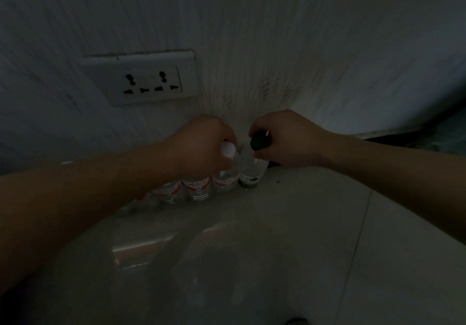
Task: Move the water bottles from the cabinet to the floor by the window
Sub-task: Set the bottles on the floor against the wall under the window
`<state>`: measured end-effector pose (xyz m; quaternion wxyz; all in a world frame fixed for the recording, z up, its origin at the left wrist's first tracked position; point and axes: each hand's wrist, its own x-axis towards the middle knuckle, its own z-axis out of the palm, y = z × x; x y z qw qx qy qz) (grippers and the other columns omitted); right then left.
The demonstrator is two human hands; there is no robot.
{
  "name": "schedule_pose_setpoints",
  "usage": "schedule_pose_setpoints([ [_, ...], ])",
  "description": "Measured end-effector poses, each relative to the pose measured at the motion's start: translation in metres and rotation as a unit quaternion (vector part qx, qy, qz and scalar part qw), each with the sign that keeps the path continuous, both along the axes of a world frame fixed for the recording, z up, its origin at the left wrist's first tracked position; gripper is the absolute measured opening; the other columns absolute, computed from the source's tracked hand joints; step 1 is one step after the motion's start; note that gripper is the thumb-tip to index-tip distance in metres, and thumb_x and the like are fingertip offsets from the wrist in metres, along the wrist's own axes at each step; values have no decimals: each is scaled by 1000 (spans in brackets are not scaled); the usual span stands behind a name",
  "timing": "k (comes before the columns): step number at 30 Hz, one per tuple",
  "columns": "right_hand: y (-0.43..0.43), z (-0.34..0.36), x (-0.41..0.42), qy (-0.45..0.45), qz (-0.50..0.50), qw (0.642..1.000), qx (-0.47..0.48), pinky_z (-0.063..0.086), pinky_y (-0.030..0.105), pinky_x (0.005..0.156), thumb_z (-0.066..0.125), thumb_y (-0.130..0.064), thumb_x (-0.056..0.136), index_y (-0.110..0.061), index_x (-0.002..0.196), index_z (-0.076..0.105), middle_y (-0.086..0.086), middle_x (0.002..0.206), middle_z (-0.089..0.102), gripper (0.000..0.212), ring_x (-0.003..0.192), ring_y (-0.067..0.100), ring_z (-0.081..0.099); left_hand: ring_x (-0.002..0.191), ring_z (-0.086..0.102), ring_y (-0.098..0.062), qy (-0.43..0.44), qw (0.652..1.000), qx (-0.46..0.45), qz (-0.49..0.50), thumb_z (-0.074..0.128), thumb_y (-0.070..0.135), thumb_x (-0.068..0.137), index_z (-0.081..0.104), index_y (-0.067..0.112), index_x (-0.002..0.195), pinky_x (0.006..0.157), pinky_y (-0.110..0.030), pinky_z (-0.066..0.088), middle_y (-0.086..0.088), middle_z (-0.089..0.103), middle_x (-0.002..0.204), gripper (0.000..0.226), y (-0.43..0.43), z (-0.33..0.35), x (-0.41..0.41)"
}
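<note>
Left hand (201, 143) grasps white-capped red-label bottle (225, 181); right hand (290, 140) fingers (259, 126) grasp green-label bottle (252, 171), seemingly dark-capped; writing unreadable.

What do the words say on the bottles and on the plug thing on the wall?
Nothing here can be read.
red-label bottles: the print is too dark and blurred to read.
green-label bottle: the print is too blurred to read.
wall socket: no writing shows.

Dim light here: a white double socket (148, 82) sits far left on the ribbed wall (302, 35), with dark scuffs (264, 90) marking the wall's middle.
</note>
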<state>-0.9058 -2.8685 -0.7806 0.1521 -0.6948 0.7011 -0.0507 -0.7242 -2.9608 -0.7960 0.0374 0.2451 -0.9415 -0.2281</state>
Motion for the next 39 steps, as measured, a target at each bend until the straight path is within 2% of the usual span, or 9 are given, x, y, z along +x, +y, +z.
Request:
schedule_pose_setpoints([
  [4, -1, -3, -1, 0, 0, 1000, 7, 49, 31, 79, 77, -31, 77, -16, 116, 64, 5, 112, 67, 44, 97, 20, 62, 82, 62, -16, -2, 1000, -14, -11, 71, 26, 77, 73, 14, 97, 72, -30, 49, -3, 69, 92, 24, -2, -4, 0],
  [7, -2, -6, -2, 1, 1, 1000, 11, 48, 30, 79, 76, -30, 78, -16, 117, 64, 5, 113, 66, 44, 97, 19, 61, 79, 59, -14, -14, 1000, -20, -17, 67, 27, 79, 73, 14, 96, 66, -25, 40, -3, 67, 91, 23, -3, -8, 0],
  [10, -3, -8, -3, -7, 0, 1000, 12, 46, 28, 78, 76, -29, 78, -16, 117, 64, 4, 113, 67, 44, 97, 18, 61, 77, 60, -17, -23, 999, -20, -30, 60, 35, 74, 72, 15, 90, 67, -28, 45, -3, 66, 85, 28, -5, -12, -1],
  [16, -3, -10, -4, -15, 3, 1000, 8, 43, 25, 77, 76, -29, 77, -17, 117, 64, 2, 112, 66, 43, 96, 14, 59, 79, 59, -16, -6, 999, -16, -28, 66, 28, 80, 72, 15, 93, 70, -27, 44, 0, 62, 86, 19, -8, -18, -1],
  [21, -1, -11, -5, -14, 8, 1000, 1, 47, 30, 80, 77, -29, 76, -16, 116, 64, 3, 111, 65, 44, 98, 17, 60, 76, 56, -15, -3, 999, -33, -39, 68, 25, 77, 67, 16, 85, 68, -27, 42, 3, 56, 82, 12, -8, -21, -1],
  [24, 0, -13, -6, -9, 12, 1000, -4, 40, 24, 76, 78, -31, 76, -18, 117, 63, 1, 112, 65, 46, 93, 10, 55, 82, 57, -17, -6, 999, -39, -33, 69, 25, 78, 69, 14, 97, 72, -29, 45, -1, 60, 91, 22, -8, -21, -3],
  [27, 2, -13, -7, -3, 14, 1000, -1, 38, 22, 77, 78, -32, 76, -17, 119, 62, 2, 114, 64, 48, 98, 14, 57, 84, 50, -12, -5, 999, -40, -34, 71, 25, 78, 68, 14, 105, 72, -24, 36, 4, 52, 92, 29, -7, -20, -4],
  [31, 3, -12, -8, -1, 18, 1000, 6, 37, 22, 81, 77, -33, 77, -18, 124, 60, 2, 121, 61, 52, 108, 18, 57, 84, 51, -14, -3, 999, -40, -34, 71, 23, 76, 68, 14, 106, 72, -25, 36, -5, 60, 97, 32, -6, -21, -4],
  [39, 5, -14, -11, 2, 15, 1000, 13, 32, 17, 81, 77, -36, 77, -19, 127, 58, 1, 124, 60, 56, 110, 16, 55, 89, 60, -21, -7, 999, -45, -27, 67, 29, 82, 66, 16, 108, 75, -30, 45, -4, 61, 98, 29, -6, -23, -3],
])
